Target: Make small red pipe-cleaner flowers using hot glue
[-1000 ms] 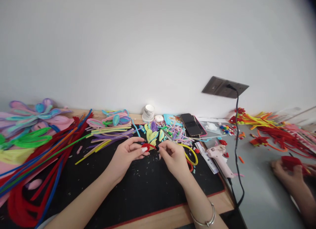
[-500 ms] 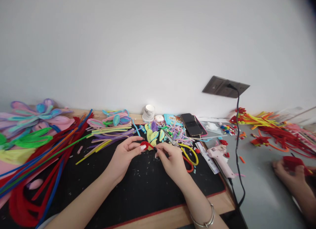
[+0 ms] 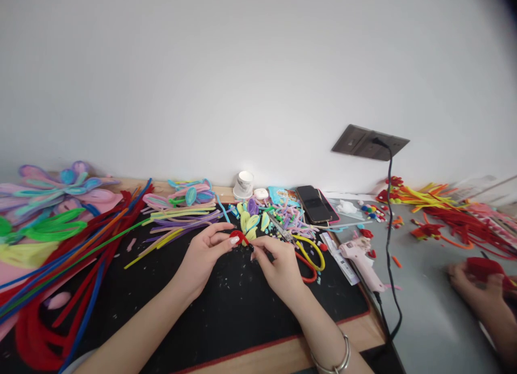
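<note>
Between my hands is a short red pipe cleaner (image 3: 240, 235), bent into a small curl, above the black mat (image 3: 226, 309). My left hand (image 3: 204, 258) is closed, pinching the curled end between thumb and fingers. My right hand (image 3: 280, 263) pinches the other end, which looks dark at the fingertips. Just behind the fingers lie yellow-green and purple pipe-cleaner petals (image 3: 249, 221). Scissors (image 3: 309, 253) with yellow and red-orange handle loops rest beyond my right hand, their blades among short pastel pieces (image 3: 288, 215).
Long red, blue and orange pipe cleaners (image 3: 100, 239) spread over the left side. A paper cup (image 3: 244, 183) and phones (image 3: 314, 203) stand along the wall. At right lie a glue gun (image 3: 361, 261) and its black cord (image 3: 390, 228). Another person's hand (image 3: 480, 288) holds something red.
My right hand has shifted slightly left and down, curving the red pipe cleaner's end closer round. My left hand stays nearly still. The other person's hand has moved a little.
</note>
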{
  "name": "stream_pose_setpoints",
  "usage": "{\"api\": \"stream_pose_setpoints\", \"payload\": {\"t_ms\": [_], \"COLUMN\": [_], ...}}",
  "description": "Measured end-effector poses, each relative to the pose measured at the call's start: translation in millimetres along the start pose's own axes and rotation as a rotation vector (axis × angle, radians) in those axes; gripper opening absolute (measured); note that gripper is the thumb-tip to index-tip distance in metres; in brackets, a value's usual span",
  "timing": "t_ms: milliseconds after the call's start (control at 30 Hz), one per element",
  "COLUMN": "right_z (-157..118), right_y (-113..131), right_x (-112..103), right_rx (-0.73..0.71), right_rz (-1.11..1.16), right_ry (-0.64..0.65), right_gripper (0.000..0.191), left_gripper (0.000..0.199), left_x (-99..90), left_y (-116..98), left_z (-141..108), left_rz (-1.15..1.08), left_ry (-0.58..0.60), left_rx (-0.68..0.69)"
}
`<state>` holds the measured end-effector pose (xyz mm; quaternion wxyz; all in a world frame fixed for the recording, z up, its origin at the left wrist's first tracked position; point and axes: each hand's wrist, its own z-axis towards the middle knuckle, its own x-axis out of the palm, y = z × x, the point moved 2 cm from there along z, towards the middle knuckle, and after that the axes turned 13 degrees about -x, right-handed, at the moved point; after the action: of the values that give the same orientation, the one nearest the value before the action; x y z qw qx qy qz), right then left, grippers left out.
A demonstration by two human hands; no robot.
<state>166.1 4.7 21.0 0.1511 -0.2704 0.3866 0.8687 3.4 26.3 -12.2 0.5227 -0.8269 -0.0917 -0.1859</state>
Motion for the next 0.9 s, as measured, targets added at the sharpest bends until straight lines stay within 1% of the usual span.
{"api": "stream_pose_setpoints", "payload": {"t_ms": [400,633,900], "right_z": [-3.1,-2.8,-3.3], "right_y": [-2.7,-1.3,-1.6], "right_x": [5.6,6.3,9.1], "right_rx": [0.018,0.022,0.022], "right_rz": [0.0,-0.013,-0.007], "right_ry": [0.036,0.06,0.057], "right_gripper": [0.018,0.019,0.02], "left_gripper": [0.034,0.035,0.036], "left_x": [1.8,1.8,1.4], "left_y": [-0.3,0.7,2.0], "left_z": [0.1,-1.6,-1.3], "left_rz": [-0.008,0.0,0.0], "left_ry": [0.004,-0.013,-0.013], "left_rx": [-0.008,-0.01,-0.013]}}
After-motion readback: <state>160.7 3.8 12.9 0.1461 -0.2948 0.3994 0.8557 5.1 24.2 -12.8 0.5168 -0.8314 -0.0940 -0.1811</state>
